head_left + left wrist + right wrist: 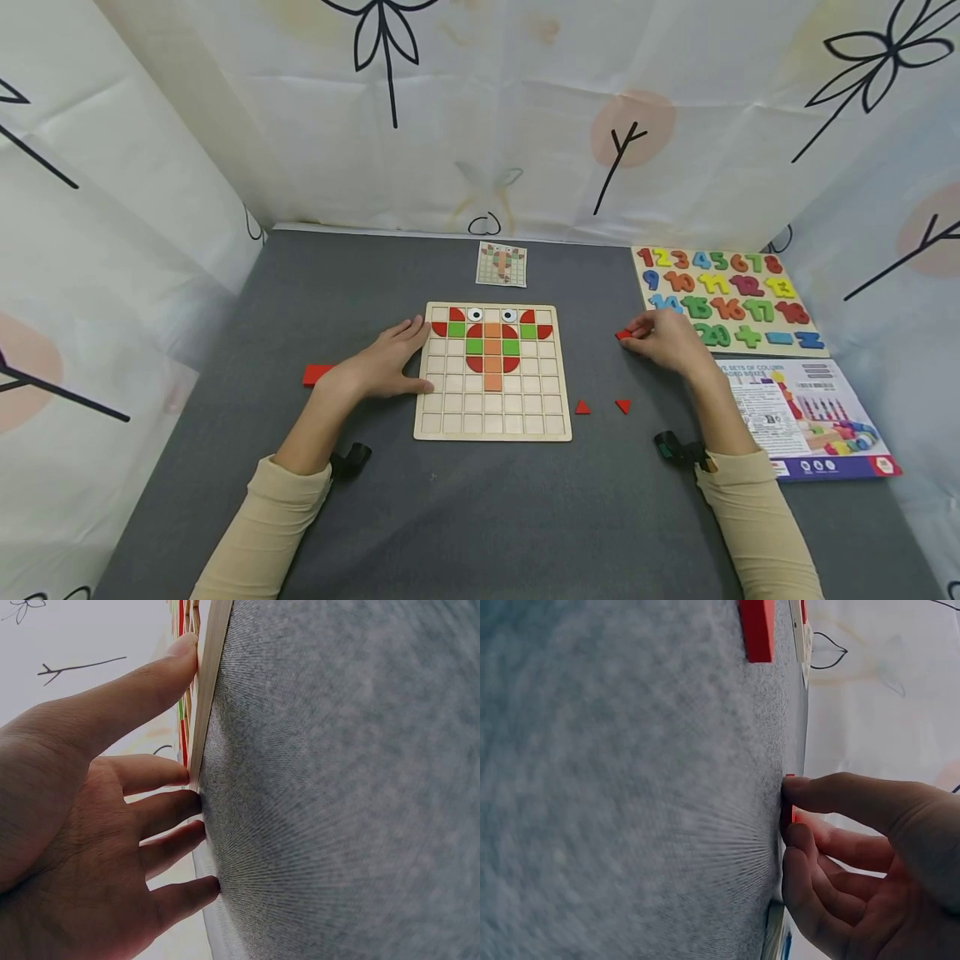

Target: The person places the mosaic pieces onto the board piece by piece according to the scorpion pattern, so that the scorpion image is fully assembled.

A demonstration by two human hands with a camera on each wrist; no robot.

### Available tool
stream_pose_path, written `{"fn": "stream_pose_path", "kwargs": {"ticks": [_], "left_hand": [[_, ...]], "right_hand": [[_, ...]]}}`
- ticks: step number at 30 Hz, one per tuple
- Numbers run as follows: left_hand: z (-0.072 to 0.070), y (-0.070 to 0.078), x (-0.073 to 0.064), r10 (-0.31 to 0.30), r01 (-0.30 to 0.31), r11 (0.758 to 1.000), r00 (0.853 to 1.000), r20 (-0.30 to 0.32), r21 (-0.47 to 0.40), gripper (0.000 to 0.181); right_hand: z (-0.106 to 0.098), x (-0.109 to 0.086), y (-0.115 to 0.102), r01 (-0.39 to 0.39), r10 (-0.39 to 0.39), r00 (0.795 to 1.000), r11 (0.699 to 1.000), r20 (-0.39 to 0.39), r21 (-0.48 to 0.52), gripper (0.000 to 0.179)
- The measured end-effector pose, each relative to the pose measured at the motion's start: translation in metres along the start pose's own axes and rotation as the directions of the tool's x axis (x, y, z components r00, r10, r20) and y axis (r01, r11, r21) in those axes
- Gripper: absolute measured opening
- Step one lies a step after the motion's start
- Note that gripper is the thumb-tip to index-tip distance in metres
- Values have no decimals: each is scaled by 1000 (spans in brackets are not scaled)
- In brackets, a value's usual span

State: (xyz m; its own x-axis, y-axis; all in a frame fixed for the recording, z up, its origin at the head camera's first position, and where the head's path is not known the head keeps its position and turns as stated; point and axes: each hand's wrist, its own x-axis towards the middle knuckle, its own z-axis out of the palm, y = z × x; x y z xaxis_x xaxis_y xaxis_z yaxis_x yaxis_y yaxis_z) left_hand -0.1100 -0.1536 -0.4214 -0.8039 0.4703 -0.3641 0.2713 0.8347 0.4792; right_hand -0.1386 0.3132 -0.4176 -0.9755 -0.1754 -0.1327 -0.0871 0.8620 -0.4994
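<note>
A wooden grid board (491,427) lies flat mid-table, with red, green and orange pieces and two eye pieces forming a pattern in its upper rows. My left hand (384,363) rests at the board's left side, fingers spread; in the left wrist view its thumb and fingertips meet the board's edge (211,690). Right of the board, my right hand (663,338) pinches a small red block (622,335) between thumb and fingers, low over the table. Most of that block (788,804) is hidden by the fingers. Two red triangle blocks (582,407) lie nearer me, beside the board's lower right corner.
Behind the board lies a small pattern card (502,265). A number puzzle board (780,352) and a printed box (757,417) occupy the right side. Something flat and red (317,374) shows beside my left wrist. Patterned cloth (525,150) hangs around the table.
</note>
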Motion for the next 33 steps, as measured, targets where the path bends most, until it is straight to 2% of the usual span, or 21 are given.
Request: {"fn": "stream_pose_path", "kwargs": {"ticks": [5,10,23,33], "left_hand": [[1,0,1,-3,3,1000,1000,1,1,105],[1,-1,1,-3,3,1000,1000,2,3,105],[0,0,0,-3,3,1000,1000,3,-7,105],[0,0,1,-11,11,1000,1000,4,-8,105]], "right_hand": [[1,-1,-4,7,-7,1000,1000,1,-22,30],[5,-5,-14,32,-32,999,999,-15,11,29],[32,-22,-75,165,-174,984,973,39,163,22],[56,-34,-115,251,-281,953,943,118,216,22]]}}
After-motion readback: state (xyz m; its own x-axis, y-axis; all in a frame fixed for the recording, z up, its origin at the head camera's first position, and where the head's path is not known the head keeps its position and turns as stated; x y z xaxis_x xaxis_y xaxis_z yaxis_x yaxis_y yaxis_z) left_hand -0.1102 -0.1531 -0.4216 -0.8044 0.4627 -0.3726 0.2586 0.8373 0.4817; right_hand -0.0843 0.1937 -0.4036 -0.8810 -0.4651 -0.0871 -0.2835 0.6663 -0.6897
